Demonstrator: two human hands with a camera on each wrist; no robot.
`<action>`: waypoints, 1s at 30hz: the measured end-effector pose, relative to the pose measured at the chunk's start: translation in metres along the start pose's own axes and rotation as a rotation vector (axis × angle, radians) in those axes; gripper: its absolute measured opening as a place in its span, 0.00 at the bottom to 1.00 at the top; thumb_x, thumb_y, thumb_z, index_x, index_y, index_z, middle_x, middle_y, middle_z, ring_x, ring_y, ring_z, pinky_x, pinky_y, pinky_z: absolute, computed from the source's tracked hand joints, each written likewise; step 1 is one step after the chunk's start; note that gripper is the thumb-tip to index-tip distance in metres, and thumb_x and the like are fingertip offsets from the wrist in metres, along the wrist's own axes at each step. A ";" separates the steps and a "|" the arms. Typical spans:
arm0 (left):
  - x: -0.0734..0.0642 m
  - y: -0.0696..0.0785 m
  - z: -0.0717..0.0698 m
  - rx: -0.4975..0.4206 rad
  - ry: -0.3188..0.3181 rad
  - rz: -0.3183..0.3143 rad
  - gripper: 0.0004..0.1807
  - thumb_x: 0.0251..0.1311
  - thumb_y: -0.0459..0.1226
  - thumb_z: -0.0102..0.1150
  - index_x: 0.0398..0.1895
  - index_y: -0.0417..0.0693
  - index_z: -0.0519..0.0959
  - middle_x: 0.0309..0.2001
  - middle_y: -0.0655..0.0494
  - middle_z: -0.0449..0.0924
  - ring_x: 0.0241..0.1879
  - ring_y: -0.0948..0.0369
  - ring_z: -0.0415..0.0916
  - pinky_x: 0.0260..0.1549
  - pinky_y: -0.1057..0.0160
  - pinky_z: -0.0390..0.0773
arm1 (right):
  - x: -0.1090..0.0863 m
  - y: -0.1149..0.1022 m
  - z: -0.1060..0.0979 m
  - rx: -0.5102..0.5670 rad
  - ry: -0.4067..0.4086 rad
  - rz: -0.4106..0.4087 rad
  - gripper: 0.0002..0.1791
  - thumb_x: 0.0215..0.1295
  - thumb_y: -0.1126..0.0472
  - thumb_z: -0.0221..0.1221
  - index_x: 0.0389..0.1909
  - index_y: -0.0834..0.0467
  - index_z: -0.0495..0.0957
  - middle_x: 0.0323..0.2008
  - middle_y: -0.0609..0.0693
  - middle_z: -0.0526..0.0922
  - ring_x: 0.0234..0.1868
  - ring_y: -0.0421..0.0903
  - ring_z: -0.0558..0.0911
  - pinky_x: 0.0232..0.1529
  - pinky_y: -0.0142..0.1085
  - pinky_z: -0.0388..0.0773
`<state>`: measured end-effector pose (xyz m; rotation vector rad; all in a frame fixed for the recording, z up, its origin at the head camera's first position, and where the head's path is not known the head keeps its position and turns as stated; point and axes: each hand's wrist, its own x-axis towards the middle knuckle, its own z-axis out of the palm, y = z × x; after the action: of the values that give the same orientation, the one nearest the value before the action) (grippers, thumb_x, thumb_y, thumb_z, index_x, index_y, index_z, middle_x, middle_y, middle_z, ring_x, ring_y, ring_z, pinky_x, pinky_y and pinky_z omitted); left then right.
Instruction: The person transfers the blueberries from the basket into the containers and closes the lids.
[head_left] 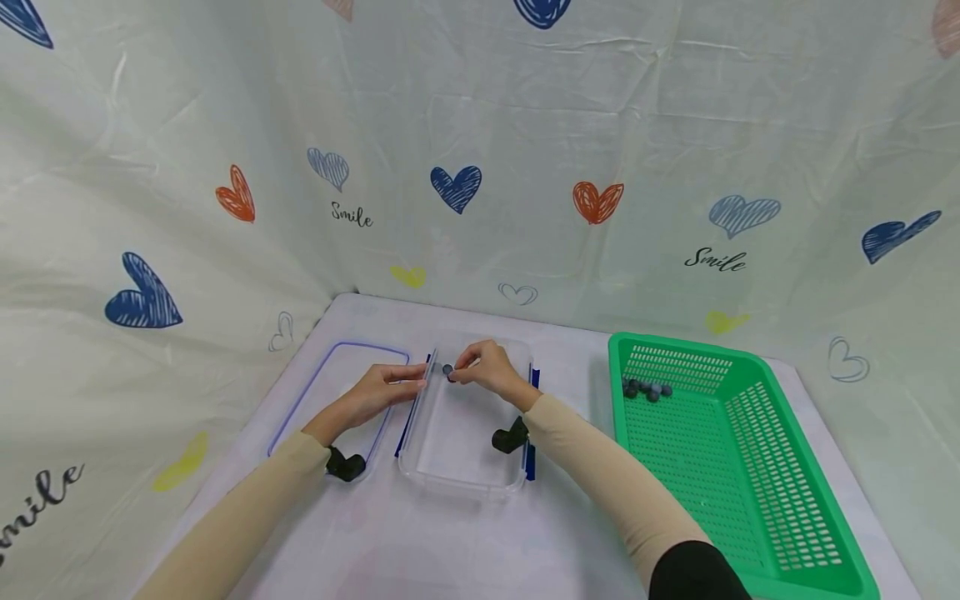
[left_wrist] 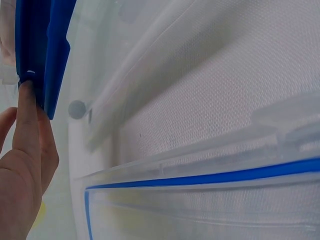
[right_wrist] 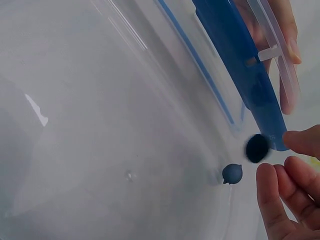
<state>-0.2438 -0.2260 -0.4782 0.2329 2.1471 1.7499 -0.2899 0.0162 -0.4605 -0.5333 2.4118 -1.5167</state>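
Note:
A clear plastic box (head_left: 465,479) with blue side latches stands in the middle of the table. My left hand (head_left: 378,392) is at its far left side, the fingers nearly straight and touching the left blue latch (left_wrist: 37,50). Over the box's far left corner is my right hand (head_left: 487,371), thumb and fingertips slightly apart. Just off those fingertips, a dark blueberry (right_wrist: 257,148) shows blurred. Another blueberry (right_wrist: 232,173) lies in the corner of the box below it.
A clear lid (head_left: 337,344) with a blue seal lies left of the box, partly under my left forearm. At the right stands a green basket (head_left: 690,467) with several blueberries (head_left: 645,388) in its far left corner. A heart-printed curtain (head_left: 525,125) hangs behind the table.

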 end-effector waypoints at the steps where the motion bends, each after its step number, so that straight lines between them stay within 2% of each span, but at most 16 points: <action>1: 0.000 0.000 0.000 -0.001 0.001 -0.003 0.31 0.67 0.40 0.64 0.69 0.37 0.69 0.71 0.44 0.65 0.67 0.50 0.66 0.60 0.57 0.74 | 0.000 0.000 0.000 -0.005 0.001 0.003 0.04 0.59 0.67 0.70 0.32 0.64 0.85 0.31 0.51 0.85 0.30 0.46 0.86 0.41 0.38 0.84; 12: -0.001 0.002 0.001 0.007 0.004 -0.006 0.30 0.68 0.39 0.62 0.70 0.37 0.69 0.71 0.42 0.64 0.65 0.51 0.69 0.61 0.57 0.74 | -0.002 -0.004 -0.004 -0.014 0.002 -0.010 0.03 0.63 0.65 0.67 0.33 0.62 0.85 0.32 0.50 0.85 0.33 0.45 0.85 0.45 0.41 0.82; 22: -0.002 0.003 0.002 0.006 0.013 -0.010 0.29 0.68 0.38 0.63 0.69 0.37 0.69 0.71 0.42 0.65 0.65 0.50 0.69 0.60 0.58 0.74 | -0.007 -0.014 -0.016 -0.026 0.004 -0.051 0.04 0.64 0.64 0.67 0.34 0.61 0.86 0.34 0.50 0.85 0.33 0.45 0.85 0.43 0.41 0.82; 30: 0.000 0.000 0.001 0.032 0.021 -0.019 0.30 0.68 0.40 0.63 0.69 0.38 0.69 0.71 0.43 0.65 0.66 0.50 0.68 0.62 0.56 0.72 | -0.011 -0.018 -0.032 -0.004 0.024 -0.067 0.05 0.64 0.63 0.67 0.36 0.61 0.87 0.36 0.50 0.85 0.35 0.45 0.86 0.46 0.45 0.82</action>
<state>-0.2437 -0.2248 -0.4784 0.2026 2.1862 1.7169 -0.2891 0.0402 -0.4306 -0.6060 2.4389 -1.5536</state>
